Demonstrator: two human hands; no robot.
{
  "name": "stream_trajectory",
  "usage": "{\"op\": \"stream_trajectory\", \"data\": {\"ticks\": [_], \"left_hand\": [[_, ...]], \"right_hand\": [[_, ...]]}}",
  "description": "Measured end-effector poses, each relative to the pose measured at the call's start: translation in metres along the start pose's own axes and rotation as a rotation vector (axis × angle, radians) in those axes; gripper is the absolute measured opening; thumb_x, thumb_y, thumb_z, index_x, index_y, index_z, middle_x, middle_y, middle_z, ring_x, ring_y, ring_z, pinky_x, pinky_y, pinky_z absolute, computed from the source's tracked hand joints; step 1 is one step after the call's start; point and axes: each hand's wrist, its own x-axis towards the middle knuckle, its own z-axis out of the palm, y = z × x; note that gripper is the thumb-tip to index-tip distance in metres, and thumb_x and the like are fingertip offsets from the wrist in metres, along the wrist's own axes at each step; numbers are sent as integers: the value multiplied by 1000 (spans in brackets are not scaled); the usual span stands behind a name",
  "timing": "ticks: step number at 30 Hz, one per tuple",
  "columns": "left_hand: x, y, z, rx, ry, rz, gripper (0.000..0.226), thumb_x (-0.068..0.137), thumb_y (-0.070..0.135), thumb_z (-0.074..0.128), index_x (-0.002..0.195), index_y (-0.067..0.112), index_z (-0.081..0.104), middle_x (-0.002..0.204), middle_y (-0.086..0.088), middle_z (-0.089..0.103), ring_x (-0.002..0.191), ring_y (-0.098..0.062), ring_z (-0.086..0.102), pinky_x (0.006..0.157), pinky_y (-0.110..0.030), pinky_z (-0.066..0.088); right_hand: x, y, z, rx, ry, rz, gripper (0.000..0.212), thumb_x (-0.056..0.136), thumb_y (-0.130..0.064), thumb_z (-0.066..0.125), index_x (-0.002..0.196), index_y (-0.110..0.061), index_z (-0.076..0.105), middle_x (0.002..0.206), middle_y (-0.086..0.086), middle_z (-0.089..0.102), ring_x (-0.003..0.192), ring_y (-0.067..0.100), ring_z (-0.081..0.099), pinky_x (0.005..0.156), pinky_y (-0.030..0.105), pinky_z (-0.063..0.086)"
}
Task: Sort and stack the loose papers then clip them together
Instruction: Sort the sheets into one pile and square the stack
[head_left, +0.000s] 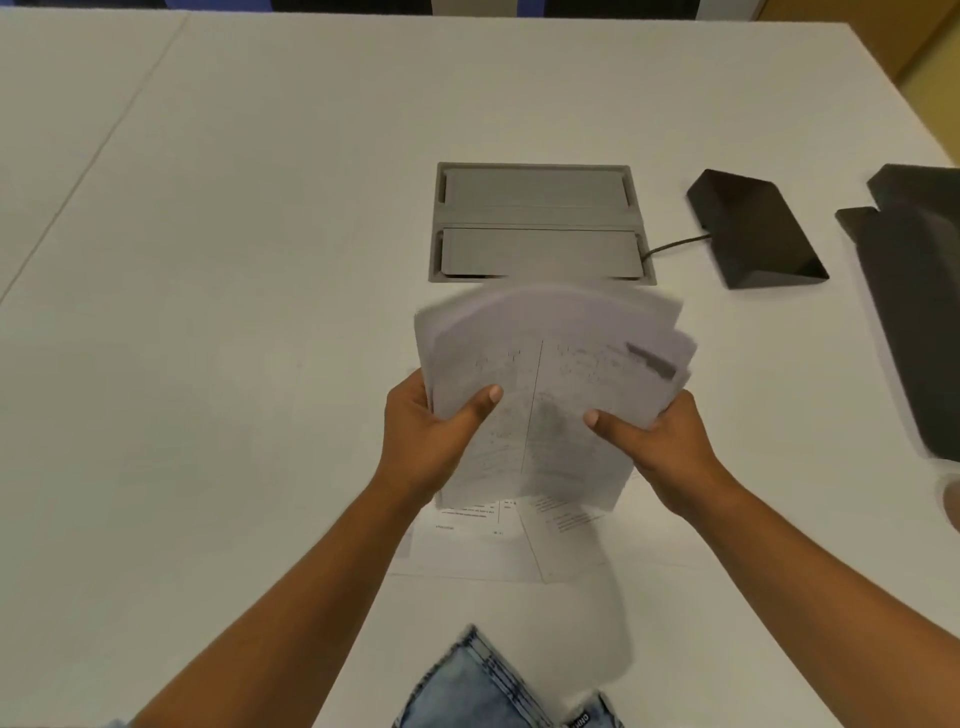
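Both hands, the left hand (436, 431) and right hand (660, 447), are closed on a fanned sheaf of papers (550, 384) at frame centre, above loose sheets (519, 545) on the counter (234, 260). Edges should be tapped square before clipping.

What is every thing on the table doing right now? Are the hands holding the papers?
left hand: gripping the stack's left edge.
right hand: gripping the stack's right edge.
stack of papers: lifted, uneven, fanned at the top, blurred.
loose sheets: lying flat on the table, under the stack.
grey cable box: both lids shut.
black wedge device: resting on the table, cable plugged in.
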Motion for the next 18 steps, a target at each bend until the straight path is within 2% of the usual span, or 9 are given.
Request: {"op": "stream_trajectory", "data": {"ticks": [3,6,10,12,14,18], "left_hand": [[0,1,-2,24,11,82,21,83,22,77,95,37,71,93,2,75,90,-22,73,73,-40,63],[1,0,0,49,-5,104,19,88,24,72,86,44,71,86,5,74,83,-22,73,71,-43,64],[3,-11,3,70,-50,56,24,84,22,76,96,40,65,93,7,72,92,-22,71,74,-37,63],[3,-20,3,97,-70,-5,24,85,22,74,101,36,64,97,6,72,96,-26,71,76,-39,63],[2,-24,4,92,-37,-44,19,88,23,72,99,37,64,95,6,72,96,-28,71,78,-43,62],[3,-18,6,-25,47,50,29,85,19,76,91,46,68,84,18,73,86,-7,72,73,-32,63]], "right_hand": [[0,0,0,10,9,-18,39,70,-22,79,104,-36,68,104,-5,74,97,15,70,73,29,58],[2,4,3,-13,33,-15,38,78,-15,78,104,-39,65,107,-4,72,99,16,67,77,33,58],[6,17,2,-10,30,5,37,81,-13,76,105,-38,64,108,-3,71,101,18,66,79,37,59],[6,27,4,-26,-5,41,34,81,-14,75,105,-36,64,111,0,70,106,24,65,80,40,59],[5,34,7,-50,1,66,33,83,-16,74,104,-38,63,110,-2,69,109,27,64,80,38,59],[4,21,8,16,60,-91,42,82,-16,77,109,-46,65,112,-4,71,109,20,66,83,39,59]]}}
